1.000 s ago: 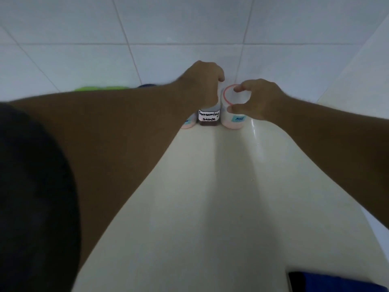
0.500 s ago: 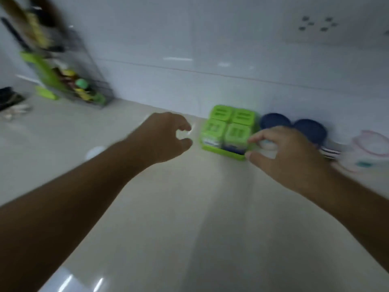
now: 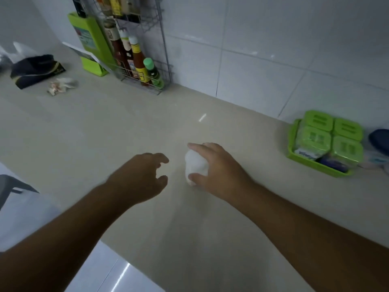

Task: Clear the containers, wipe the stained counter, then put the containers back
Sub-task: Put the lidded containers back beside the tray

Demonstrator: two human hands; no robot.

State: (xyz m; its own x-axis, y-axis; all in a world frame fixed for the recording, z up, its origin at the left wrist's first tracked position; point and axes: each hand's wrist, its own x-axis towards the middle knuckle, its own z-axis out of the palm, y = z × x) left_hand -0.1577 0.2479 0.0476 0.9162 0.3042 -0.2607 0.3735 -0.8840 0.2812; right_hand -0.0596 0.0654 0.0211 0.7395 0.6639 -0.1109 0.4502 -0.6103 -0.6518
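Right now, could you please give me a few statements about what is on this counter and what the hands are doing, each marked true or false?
1. The right hand grips a white wad on the counter. True.
2. The left hand holds a sauce bottle. False: it is empty, fingers spread.
3. The green tray of containers sits right of both hands, by the wall. True.
4. The wire rack of bottles lies toppled on the counter. False: it stands upright against the tiled wall.
5. A crumpled tissue lies at far left. True.
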